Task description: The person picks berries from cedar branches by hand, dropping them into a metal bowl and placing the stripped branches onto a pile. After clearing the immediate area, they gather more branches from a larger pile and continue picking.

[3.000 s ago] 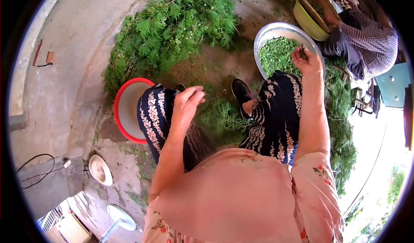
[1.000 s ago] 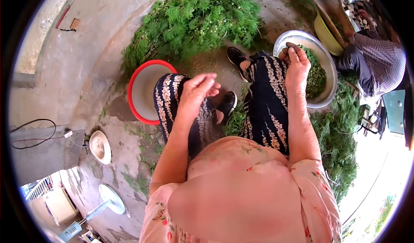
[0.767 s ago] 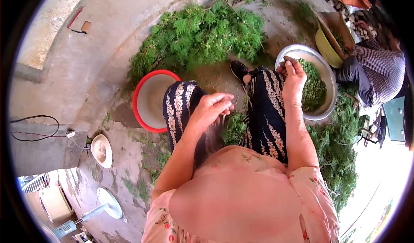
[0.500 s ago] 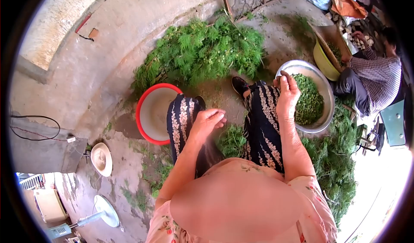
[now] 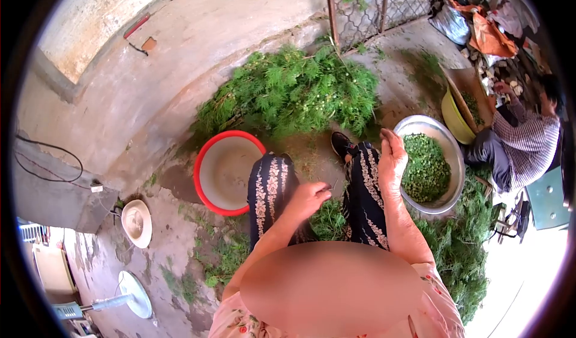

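Observation:
Over the gap between my knees, my left hand is closed, thumb and fingertips drawn together. Whatever it pinches, if anything, is too small to name. My right hand is raised above my other knee, at the near-left rim of a metal bowl. Its fingers are also bunched together, and their contents cannot be made out. Small round green pods or seeds cover the bottom of that bowl. Green feathery sprigs lie on the ground below my left hand.
A red-rimmed white basin stands beside my left knee. Ahead lies a heap of leafy green branches; more greenery is at right. Another person sits by a yellow-green basin. A straw hat and a fan are at left.
The camera view has tilted, so the surroundings sit lower in the picture. My right hand has shifted slightly left relative to the metal bowl. Both hands stay closed.

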The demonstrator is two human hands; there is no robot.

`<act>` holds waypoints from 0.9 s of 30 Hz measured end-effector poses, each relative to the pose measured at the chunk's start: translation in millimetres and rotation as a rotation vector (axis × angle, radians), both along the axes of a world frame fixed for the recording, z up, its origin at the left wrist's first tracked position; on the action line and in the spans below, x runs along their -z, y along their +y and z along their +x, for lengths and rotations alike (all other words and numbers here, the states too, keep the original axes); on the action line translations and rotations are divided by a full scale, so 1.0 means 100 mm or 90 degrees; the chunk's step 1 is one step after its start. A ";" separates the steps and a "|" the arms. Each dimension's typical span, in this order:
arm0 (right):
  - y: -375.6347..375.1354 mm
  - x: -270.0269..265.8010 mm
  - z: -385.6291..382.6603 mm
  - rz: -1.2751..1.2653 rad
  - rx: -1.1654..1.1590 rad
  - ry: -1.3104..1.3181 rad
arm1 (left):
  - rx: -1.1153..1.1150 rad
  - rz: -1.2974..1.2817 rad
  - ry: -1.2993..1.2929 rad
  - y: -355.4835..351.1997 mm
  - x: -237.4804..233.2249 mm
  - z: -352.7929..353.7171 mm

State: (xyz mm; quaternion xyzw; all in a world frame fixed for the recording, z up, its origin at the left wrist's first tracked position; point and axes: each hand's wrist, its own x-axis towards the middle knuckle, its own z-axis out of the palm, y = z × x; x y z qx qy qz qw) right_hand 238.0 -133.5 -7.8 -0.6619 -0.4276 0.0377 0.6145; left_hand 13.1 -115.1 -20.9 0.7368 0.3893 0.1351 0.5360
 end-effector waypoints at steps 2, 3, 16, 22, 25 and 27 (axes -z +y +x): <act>0.04 0.00 -0.09 0.050 -0.082 0.223 | 0.003 0.116 -0.056 -0.03 0.08 0.00; 0.02 -0.03 -0.11 0.001 -0.081 0.182 | -0.004 0.040 -0.048 -0.04 0.09 0.00; 0.06 -0.01 -0.14 -0.013 -0.045 0.033 | 0.038 0.150 -0.035 -0.03 0.08 0.03; 0.03 -0.09 -0.18 -0.023 -0.080 0.182 | 0.078 0.195 0.039 -0.05 0.24 0.08; 0.01 -0.12 -0.20 -0.025 -0.091 0.185 | 0.104 0.258 0.069 -0.09 0.27 0.09; -0.01 -0.13 -0.19 -0.047 -0.087 0.179 | 0.114 0.235 0.073 -0.08 0.27 0.09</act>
